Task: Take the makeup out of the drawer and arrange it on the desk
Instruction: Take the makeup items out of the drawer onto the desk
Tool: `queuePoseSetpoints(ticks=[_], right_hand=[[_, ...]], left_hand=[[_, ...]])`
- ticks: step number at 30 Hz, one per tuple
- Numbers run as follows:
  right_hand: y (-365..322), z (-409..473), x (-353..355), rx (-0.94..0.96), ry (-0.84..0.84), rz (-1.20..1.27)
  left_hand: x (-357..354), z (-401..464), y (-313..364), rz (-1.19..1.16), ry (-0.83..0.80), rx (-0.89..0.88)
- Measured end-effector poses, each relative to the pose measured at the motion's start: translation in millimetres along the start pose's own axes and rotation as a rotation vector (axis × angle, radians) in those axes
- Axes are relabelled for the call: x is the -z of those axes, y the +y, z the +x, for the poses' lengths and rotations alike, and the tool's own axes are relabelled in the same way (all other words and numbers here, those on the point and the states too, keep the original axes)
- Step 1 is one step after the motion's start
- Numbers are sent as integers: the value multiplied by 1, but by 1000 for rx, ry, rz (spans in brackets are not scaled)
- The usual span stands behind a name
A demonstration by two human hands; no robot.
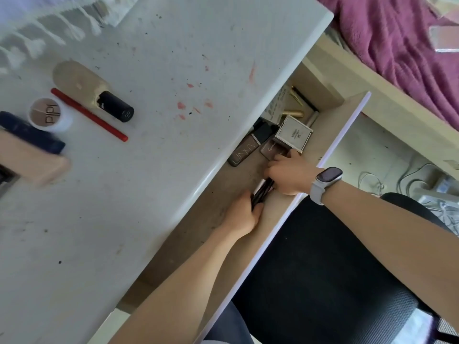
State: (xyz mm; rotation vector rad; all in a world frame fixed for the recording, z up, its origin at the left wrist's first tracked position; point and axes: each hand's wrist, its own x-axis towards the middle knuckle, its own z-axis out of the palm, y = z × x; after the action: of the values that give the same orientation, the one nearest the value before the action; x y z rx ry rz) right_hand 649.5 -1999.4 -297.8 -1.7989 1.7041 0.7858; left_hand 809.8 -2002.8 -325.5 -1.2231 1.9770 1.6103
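Black slim tubes [262, 192] gripped by curled left hand [242, 214] and right hand [288, 173], inside open drawer [198, 232]

On the desk [161, 58], near its left edge, a lip pencil [89, 114] lies between a foundation bottle [92, 90] and a round compact [46, 112]. The open drawer [330, 125] juts from under the desk's right edge, holding a square box [294, 133] on a flat palette [272, 151], beside a tube [244, 152]. An office chair [323, 269] stands before the drawer.
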Motion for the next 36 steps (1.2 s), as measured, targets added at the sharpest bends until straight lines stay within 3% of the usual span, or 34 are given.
queuePoseSetpoints(ticks=[5,10,14,17,20,23,29,31,36], right_hand=[[-2,-14,11,55,33,-5],[-9,-28,21,110,65,-32],[-22,-42,29,128,99,103],[-22,-56,42,48,60,340],[-25,-77,59,-36,33,750],[-47,-97,76,-67,108,1060],[-150,-91,108,-18,150,1761],[-186,-80,120,25,177,1823],[-261,-61,138,33,208,1614]], left_hand=[[13,-19,-2,-20,-37,-38],[37,-55,0,108,-48,-21],[64,-90,-1,192,-133,11],[90,-116,-2,216,-168,-13],[117,-147,-10,98,-180,-11],[136,-174,-24,-104,-96,15],[150,-226,-65,-613,75,50],[151,-239,-78,-689,84,46],[154,-269,-103,-707,98,-4]])
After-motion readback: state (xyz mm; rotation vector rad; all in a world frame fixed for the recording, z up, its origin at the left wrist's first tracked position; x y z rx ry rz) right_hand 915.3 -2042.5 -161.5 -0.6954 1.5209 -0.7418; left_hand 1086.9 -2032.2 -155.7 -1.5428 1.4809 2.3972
